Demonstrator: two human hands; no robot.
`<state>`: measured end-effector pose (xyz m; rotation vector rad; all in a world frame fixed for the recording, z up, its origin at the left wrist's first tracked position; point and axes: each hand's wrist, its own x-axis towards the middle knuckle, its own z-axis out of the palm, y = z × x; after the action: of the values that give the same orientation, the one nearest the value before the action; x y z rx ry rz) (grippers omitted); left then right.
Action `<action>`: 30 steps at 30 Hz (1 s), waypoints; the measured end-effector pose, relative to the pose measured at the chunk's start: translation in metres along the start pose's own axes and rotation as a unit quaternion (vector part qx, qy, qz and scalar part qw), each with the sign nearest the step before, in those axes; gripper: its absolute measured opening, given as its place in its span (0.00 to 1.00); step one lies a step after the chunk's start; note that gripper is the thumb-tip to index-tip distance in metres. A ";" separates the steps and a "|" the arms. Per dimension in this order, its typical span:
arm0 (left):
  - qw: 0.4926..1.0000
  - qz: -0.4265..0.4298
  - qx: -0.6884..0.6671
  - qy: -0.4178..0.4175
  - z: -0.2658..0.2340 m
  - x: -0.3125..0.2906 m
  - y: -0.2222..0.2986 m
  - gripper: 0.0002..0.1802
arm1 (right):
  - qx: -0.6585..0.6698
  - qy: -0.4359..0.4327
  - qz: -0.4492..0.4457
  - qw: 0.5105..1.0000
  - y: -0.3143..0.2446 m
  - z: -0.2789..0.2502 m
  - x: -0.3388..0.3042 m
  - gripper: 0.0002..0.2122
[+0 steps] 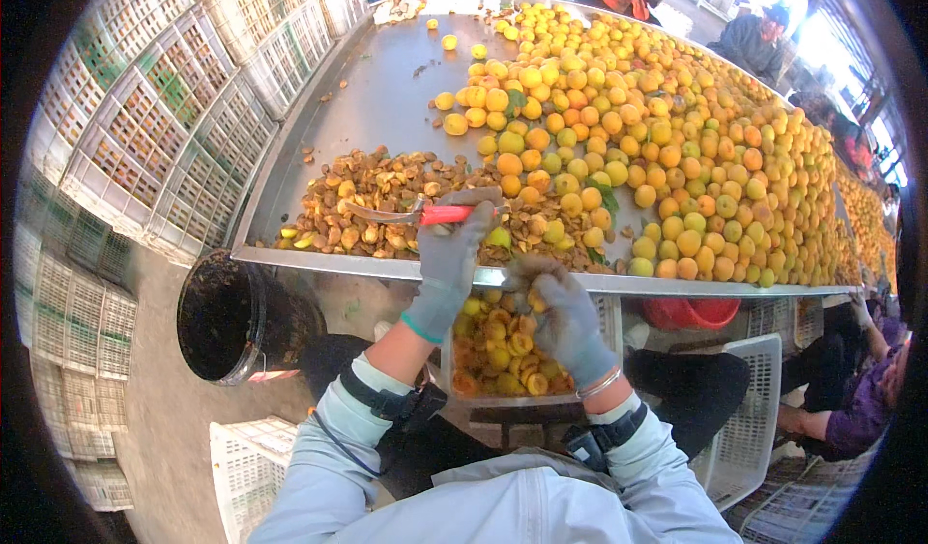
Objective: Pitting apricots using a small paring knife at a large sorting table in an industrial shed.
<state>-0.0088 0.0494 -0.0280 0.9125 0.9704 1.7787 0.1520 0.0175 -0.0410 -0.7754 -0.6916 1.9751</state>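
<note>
Open passage: mostly bare metal, tabletop (387, 95), far left. Obstructions: pit heap (362, 191) between it and near metal rim (338, 262); fruit mound (715, 167) to its right; crate stack (184, 109) along the left side.

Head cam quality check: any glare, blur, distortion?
Head view: glare washes out the upper-right background; the right hand looks slightly motion-blurred at the fingers; fisheye bows the metal table; black vignetting fills the corners.

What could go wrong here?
The red-handled, curved metal tool in the gray-gloved left hand might nick the gray-gloved right hand nearby.

Small brown pits heaped at the edge of the silver metal table could roll off, perhaps into the pale plastic crate of orange cut fruit below.
</note>
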 end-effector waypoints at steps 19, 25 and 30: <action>0.998 0.038 -0.037 0.022 -0.014 0.014 0.009 0.09 | -0.714 -0.156 -0.122 0.671 0.003 -0.015 -0.013 0.19; 0.999 0.034 0.012 0.026 -0.013 0.014 0.014 0.10 | -0.642 -0.155 -0.122 0.741 -0.077 0.000 0.051 0.15; 1.000 0.001 -0.010 0.019 -0.012 0.018 0.016 0.07 | -0.792 -0.024 -0.193 0.579 -0.092 0.033 0.168 0.17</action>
<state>-0.0305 0.0585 -0.0155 0.8711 0.9735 1.8103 0.1057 0.2011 0.0042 -1.3073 -2.4691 0.4658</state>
